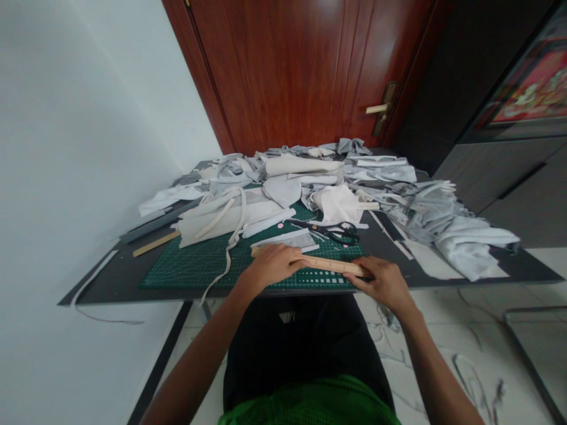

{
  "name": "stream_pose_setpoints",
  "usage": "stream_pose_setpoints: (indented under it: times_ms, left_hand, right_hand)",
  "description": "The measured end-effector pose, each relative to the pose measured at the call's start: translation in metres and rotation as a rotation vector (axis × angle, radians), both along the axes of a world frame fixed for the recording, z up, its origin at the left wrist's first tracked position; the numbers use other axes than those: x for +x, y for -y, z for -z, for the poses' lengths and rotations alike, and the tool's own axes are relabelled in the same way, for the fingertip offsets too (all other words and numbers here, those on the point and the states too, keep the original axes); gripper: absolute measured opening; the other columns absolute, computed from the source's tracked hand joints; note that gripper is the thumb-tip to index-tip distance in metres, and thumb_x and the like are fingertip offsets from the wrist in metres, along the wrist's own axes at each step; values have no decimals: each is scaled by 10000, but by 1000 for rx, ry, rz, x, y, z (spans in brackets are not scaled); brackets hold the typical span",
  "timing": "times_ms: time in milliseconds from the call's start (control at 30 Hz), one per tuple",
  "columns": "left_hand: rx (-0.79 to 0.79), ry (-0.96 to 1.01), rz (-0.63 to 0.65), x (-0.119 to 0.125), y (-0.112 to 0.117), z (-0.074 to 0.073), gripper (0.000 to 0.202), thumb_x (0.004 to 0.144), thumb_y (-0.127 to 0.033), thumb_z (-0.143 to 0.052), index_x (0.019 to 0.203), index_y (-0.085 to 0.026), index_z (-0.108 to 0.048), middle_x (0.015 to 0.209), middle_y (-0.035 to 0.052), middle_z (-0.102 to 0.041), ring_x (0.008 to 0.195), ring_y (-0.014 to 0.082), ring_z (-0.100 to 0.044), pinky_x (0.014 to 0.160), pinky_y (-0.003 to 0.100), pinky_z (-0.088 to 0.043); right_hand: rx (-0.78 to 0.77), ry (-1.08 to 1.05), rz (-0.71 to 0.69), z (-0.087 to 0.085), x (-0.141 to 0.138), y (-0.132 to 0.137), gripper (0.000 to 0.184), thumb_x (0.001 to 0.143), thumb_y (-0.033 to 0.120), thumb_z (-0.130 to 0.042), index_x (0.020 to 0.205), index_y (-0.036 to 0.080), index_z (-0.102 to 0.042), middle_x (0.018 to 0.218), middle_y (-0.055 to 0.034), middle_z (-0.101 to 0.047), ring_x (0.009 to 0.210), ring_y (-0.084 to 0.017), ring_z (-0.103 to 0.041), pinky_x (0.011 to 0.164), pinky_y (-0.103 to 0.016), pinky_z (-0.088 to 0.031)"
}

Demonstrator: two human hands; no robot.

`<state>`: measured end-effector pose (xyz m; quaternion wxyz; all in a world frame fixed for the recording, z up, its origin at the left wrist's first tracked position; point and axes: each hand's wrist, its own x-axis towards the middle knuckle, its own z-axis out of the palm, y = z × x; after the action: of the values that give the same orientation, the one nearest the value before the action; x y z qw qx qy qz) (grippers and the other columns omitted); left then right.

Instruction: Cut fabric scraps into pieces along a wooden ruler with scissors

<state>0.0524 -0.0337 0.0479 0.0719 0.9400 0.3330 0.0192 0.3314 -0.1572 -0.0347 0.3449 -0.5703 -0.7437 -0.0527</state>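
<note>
A wooden ruler [330,265] lies across the front of the green cutting mat [186,265]. My left hand [273,264] presses flat on its left part, fingers stretched over it. My right hand [384,283] is curled at the ruler's right end, with a dark thin tool tip showing beside the fingers; what it holds is unclear. A small grey fabric piece [290,239] lies just beyond the ruler. Black-handled scissors [334,231] rest on the mat behind it.
A heap of grey and white fabric scraps [319,183] covers the back and right of the dark table [110,283]. A second wooden ruler [156,243] lies at the left. A wooden door [301,71] stands behind. Thread scraps litter the floor.
</note>
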Motion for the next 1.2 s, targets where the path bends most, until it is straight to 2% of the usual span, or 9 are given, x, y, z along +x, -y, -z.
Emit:
stream_pose_setpoints:
  times_ms: [133,267,500,600,967,1100,1200]
  left_hand:
    - [40,-17,-39,-16,-5,0,498,1059,-556,-454,826,-207,-720,784,70,-724,741,223,-662,640,286,-349]
    - [66,-41,-26,-30,-11,0,549,1077,-533,-417,748,-195,-698,729,69,-703,716,213,-643,635,278,-338]
    - [81,-59,2,-38,-9,6,543,1096,-494,-374,855,-194,-758,809,81,-754,796,218,-680,709,282,-388]
    - [80,-47,-22,-39,-8,9,555,1097,-496,-359,896,-194,-778,852,92,-774,817,220,-694,732,287,-407]
    - [178,-55,-123,-51,-10,22,577,1089,-421,-326,818,-155,-760,828,141,-773,728,220,-688,680,294,-423]
    - [209,-57,-146,-55,-9,17,612,1083,-414,-274,794,-159,-749,810,147,-771,720,232,-694,664,310,-415]
    - [218,-23,-237,-70,-13,10,634,1068,-444,-256,732,-171,-719,744,144,-742,692,248,-688,655,326,-414]
  right_hand:
    - [-9,-15,-8,-3,-2,0,309,978,497,-642,980,200,-726,818,-66,-750,713,-212,-709,643,-314,-503]
    - [-14,8,-5,-6,-3,0,327,977,513,-639,949,197,-716,797,-60,-739,687,-206,-697,616,-308,-480]
    - [-29,5,-13,-6,-4,-1,350,979,539,-631,917,204,-709,793,-57,-734,697,-203,-696,648,-306,-485]
    - [-39,2,-13,-5,-3,-1,354,974,547,-636,926,206,-719,818,-67,-750,721,-211,-709,663,-311,-500]
    - [-66,-20,-27,-5,-4,-1,371,976,557,-630,920,205,-732,846,-86,-762,739,-223,-717,689,-329,-530]
    - [-59,-60,-42,-4,-3,0,366,965,564,-645,940,207,-721,860,-86,-766,762,-236,-729,713,-336,-544]
    - [-60,-151,-36,-6,-3,2,332,983,525,-631,1044,208,-709,940,-94,-771,830,-241,-739,755,-335,-561]
